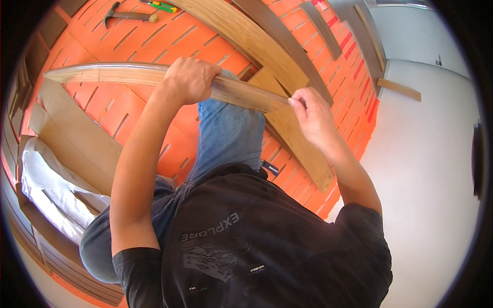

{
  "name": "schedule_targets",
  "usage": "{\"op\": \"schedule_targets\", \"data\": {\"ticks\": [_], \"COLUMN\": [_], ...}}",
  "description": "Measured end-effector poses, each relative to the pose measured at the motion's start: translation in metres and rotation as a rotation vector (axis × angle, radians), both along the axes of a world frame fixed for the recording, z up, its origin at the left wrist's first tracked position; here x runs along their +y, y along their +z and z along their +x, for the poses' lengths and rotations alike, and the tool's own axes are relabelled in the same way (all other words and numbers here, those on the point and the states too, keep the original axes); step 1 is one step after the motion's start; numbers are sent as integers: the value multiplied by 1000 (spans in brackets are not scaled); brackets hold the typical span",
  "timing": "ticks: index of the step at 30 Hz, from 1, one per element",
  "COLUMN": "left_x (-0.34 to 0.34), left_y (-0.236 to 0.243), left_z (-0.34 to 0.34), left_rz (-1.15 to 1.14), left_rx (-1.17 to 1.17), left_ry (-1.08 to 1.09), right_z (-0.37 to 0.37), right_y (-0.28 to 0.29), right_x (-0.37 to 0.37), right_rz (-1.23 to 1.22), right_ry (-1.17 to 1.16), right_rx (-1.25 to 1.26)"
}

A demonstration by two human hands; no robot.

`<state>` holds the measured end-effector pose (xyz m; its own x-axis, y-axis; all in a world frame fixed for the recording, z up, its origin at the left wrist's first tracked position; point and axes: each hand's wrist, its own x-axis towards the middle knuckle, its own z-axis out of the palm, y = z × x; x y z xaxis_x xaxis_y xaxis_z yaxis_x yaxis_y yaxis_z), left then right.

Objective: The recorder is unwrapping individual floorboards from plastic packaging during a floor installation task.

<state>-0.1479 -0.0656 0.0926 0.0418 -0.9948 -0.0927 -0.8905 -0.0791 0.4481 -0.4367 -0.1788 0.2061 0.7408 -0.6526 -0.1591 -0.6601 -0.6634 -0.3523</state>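
A long, narrow wooden floor plank [241, 96] is raised across my bent knee, tilted, with a glossy upper edge. My left hand [189, 79] is wrapped over its middle, fingers closed. At the plank's right end my right hand [309, 110] is closed in a pinch at the corner; what lies between its fingertips is partly hidden. Beyond and below that end, more wooden floor planks [303, 149] lie on the orange underlay [169, 118].
A hammer [131, 16] and a green utility knife [160, 6] lie at the far left. A blue tool [269, 168] rests beside my leg. Cardboard [77, 138] and white plastic sheeting [54, 185] are at left. A white wall [421, 169] stands at right, with an offcut [399, 89] against it.
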Motion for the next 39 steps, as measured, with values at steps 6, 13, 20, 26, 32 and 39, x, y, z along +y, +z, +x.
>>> {"op": "schedule_targets", "data": {"ticks": [6,13,20,26,32,39], "left_x": [-2,0,-2,-1,-2,-2], "left_y": [-2,-2,14,3,1,2], "left_z": [1,1,0,2,2,2], "left_rz": [-8,-15,120,60,67,33], "left_rx": [-3,6,-40,-34,-25,-19], "left_ry": [-3,-2,-40,-37,-18,-27], "right_z": [0,9,12,20,23,17], "right_y": [4,7,5,12,11,19], "right_x": [2,0,-7,0,1,1], "right_rz": [88,114,179,48,30,81], "right_ry": [-162,-217,-246,-129,-88,-41], "right_rx": [3,61,114,153,295,219]}}
